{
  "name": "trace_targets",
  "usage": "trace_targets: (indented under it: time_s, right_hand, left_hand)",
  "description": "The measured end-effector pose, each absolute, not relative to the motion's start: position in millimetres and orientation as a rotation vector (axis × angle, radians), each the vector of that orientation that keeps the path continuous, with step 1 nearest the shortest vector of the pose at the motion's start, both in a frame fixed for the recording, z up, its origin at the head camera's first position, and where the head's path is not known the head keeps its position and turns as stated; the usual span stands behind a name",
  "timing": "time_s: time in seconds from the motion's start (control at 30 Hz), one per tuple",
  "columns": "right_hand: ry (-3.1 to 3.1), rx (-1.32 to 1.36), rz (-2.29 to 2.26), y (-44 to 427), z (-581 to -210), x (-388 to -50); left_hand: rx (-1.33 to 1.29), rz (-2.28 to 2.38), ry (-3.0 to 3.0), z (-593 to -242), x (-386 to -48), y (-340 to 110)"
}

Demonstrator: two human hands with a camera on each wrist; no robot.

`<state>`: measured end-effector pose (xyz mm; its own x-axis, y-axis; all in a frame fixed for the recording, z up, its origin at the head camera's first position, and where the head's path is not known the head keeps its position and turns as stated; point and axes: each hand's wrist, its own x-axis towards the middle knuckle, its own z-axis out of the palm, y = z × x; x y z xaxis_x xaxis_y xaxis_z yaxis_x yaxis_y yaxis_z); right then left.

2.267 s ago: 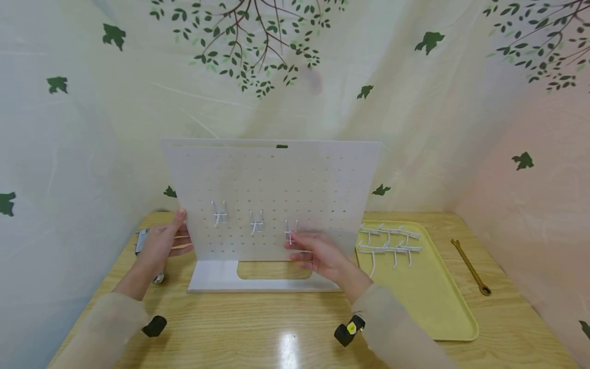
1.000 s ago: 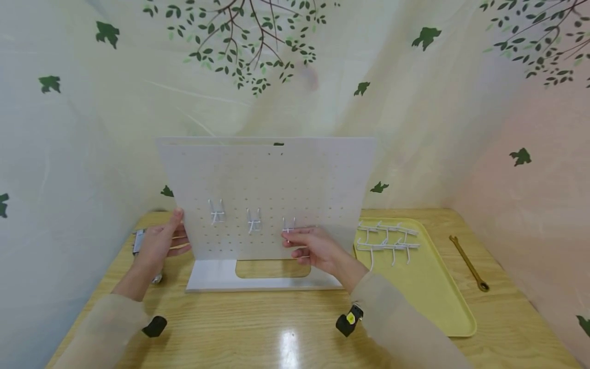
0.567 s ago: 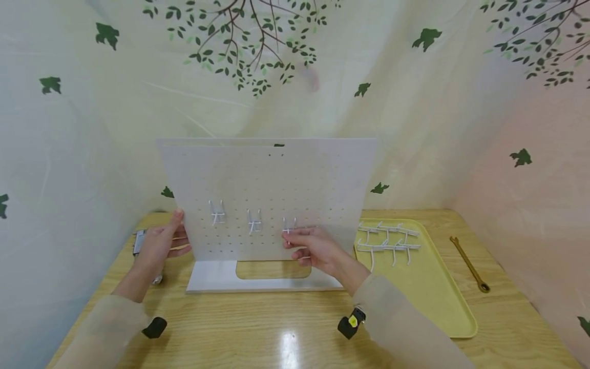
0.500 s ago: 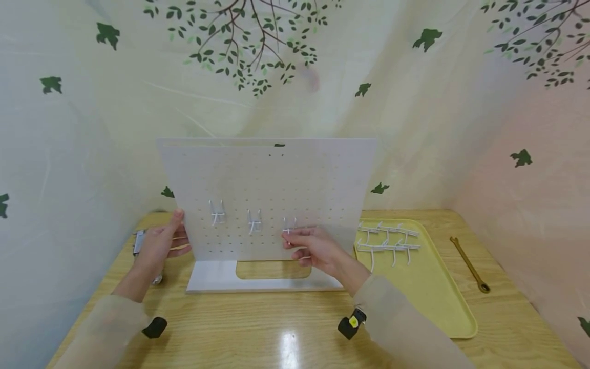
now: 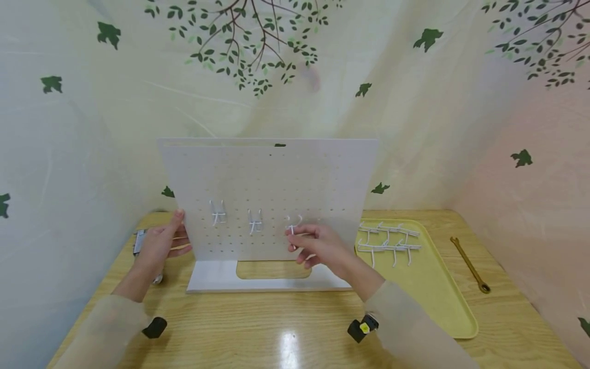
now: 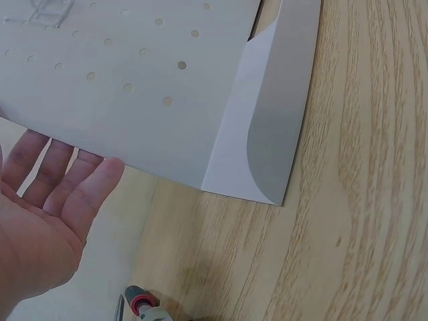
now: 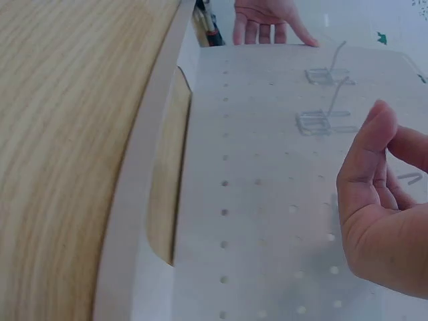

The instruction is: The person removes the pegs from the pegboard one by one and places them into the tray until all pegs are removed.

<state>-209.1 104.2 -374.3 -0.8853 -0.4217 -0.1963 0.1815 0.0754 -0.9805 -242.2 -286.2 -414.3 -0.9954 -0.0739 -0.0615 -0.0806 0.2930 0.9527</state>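
Observation:
A white pegboard stands upright on its white base. My left hand grips its left edge, thumb at the front edge and fingers behind. With thumb and forefinger my right hand pinches a white double-pronged pegboard hook low on the board. The hook's curved prong tips stick up and look tilted out from the board; whether they still touch the holes I cannot tell. In the right wrist view the fingers hide most of this hook. To its left hang two similar hooks, a middle hook and a left hook.
A yellow tray with several white hooks in two rows lies right of the board. Beyond it is a brass-coloured wrench. Behind my left hand a partly hidden metallic tool lies on the wooden table.
My right hand has drawn slightly back and right, and the hook in it has tilted, its prongs no longer flat against the board. The left hand keeps its grip on the board's edge.

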Motion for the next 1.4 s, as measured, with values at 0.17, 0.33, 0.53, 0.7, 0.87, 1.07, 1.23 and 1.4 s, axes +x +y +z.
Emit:
trace_targets:
  time_s: [0.17,0.33,0.53,0.7,0.87,1.07,1.23,1.4]
  right_hand:
    - [2.014,-0.344,-1.826,112.6,-364.0,-202.1]
    - [2.100,-0.449,-1.805,125.1,-355.7,-196.9]
    - [2.152,-0.509,-1.846,147.5,-355.9,-194.8]
    - [2.180,-0.464,-1.911,171.6,-362.1,-192.4]
    - [2.248,-0.418,-1.959,199.4,-366.9,-191.3]
    - [2.409,-0.391,-1.877,241.9,-369.8,-188.2]
    - [2.468,-0.416,-1.700,277.9,-374.0,-187.5]
    - [2.439,-0.447,-1.530,304.5,-378.4,-188.6]
  left_hand:
    - [-0.134,1.859,2.512,-413.9,-241.5,-287.9]
    - [-0.121,1.869,2.505,-414.8,-241.4,-289.5]
    - [-0.120,1.869,2.508,-414.9,-242.3,-289.1]
    - [-0.125,1.867,2.507,-415.1,-242.4,-288.6]
    - [-0.133,1.877,2.504,-415.1,-242.8,-287.9]
    - [-0.141,1.931,2.430,-415.1,-244.4,-286.4]
    - [-0.156,1.951,2.407,-415.6,-244.3,-288.0]
    - [-0.160,1.947,2.416,-415.3,-243.0,-290.5]
